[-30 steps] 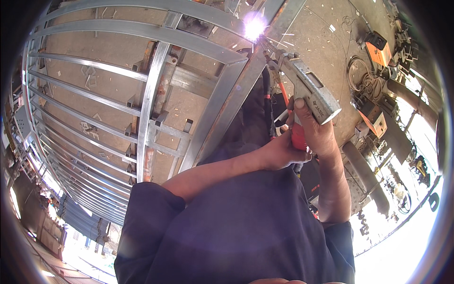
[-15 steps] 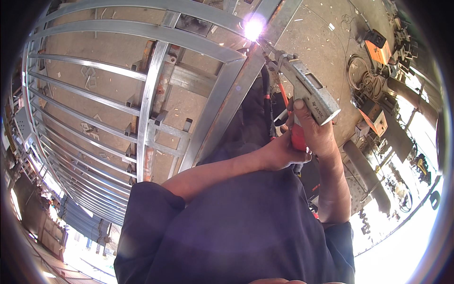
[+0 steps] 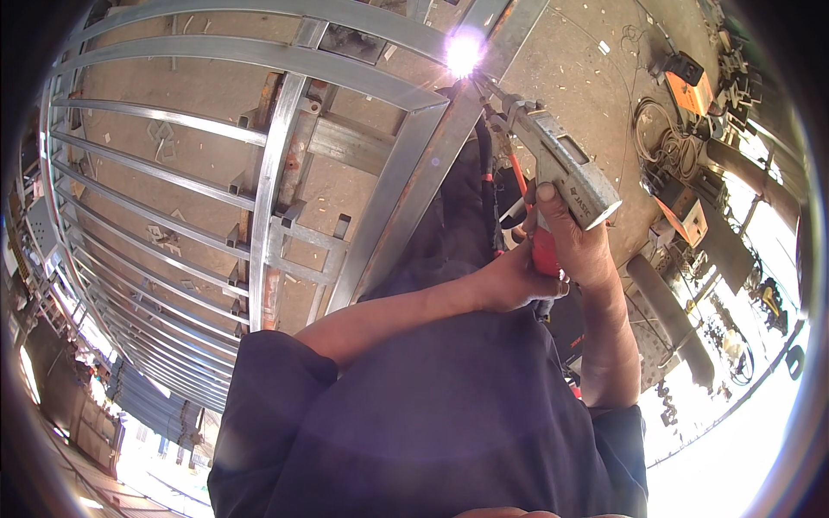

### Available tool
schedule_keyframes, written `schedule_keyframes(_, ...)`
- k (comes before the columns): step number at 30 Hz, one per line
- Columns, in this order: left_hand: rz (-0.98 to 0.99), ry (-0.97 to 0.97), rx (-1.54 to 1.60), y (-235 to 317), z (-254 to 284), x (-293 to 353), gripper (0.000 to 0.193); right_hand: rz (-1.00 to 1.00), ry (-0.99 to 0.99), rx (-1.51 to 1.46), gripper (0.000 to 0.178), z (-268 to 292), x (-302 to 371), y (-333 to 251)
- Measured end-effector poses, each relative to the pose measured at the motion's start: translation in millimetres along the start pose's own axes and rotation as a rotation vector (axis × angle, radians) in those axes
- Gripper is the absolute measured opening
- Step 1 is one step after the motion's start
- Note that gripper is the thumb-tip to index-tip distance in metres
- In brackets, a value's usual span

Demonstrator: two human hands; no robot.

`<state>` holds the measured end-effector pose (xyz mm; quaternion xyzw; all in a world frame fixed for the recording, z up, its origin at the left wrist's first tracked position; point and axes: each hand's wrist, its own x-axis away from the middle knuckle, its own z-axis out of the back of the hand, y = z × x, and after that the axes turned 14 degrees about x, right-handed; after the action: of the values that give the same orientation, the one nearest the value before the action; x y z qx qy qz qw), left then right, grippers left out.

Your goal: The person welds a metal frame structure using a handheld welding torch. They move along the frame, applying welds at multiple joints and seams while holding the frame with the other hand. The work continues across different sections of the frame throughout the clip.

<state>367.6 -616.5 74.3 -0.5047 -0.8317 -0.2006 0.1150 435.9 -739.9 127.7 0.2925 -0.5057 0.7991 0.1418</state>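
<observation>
A grey welding gun (image 3: 566, 160) with a red lower part (image 3: 545, 250) slants up and left, its nozzle at a bright white-violet arc (image 3: 465, 53). My right hand (image 3: 579, 246) is wrapped round the grip, thumb against the grey body. Reaching across from the left, my left hand (image 3: 516, 278) is closed about the red lower part; some of its fingers are hidden behind it. The arc burns where a steel rail meets the edge tube (image 3: 414, 177) of a metal frame (image 3: 278, 198). Glare hides the joint itself.
Long parallel bars (image 3: 155, 160) of the frame fill the left side. Orange machines (image 3: 691, 93) and a coiled hose (image 3: 661, 138) stand on the floor at right. Cables hang below the gun beside my leg. Small scraps litter the concrete floor (image 3: 579, 69).
The arc still burns at nearly the same spot, with fewer sparks around it. The gun's rear end has shifted very slightly; both hands keep their hold.
</observation>
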Motion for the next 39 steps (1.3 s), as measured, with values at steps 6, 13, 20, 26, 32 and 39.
schedule_keyframes(6, 0.046, -0.002, 0.043, -2.4, 1.0, -0.8, 0.045, -0.034, -0.046, 0.053, 0.034, 3.1, 2.8, -4.7)
schedule_keyframes(13, -0.008, 0.016, -0.019, -6.2, -1.0, 2.0, 0.038, -0.035, -0.035, 0.063, 0.033, 2.5, 6.1, -3.9)
schedule_keyframes(20, 0.026, 0.015, -0.025, -5.4, -1.8, 3.0, 0.042, -0.011, 0.010, 0.017, 0.034, -1.7, 8.1, -1.9)
schedule_keyframes(26, 0.077, 0.022, -0.001, -5.3, -1.4, 2.2, 0.056, -0.002, 0.005, 0.005, 0.036, -2.7, 9.4, -1.8)
schedule_keyframes(32, 0.067, 0.025, 0.010, -6.8, -0.8, 2.7, 0.054, -0.017, -0.034, 0.071, 0.030, 0.5, 9.2, -2.1)
schedule_keyframes(39, 0.116, 0.009, 0.014, -2.3, -1.7, 7.8, 0.053, 0.017, 0.057, 0.073, 0.033, -7.5, 14.6, -2.5)
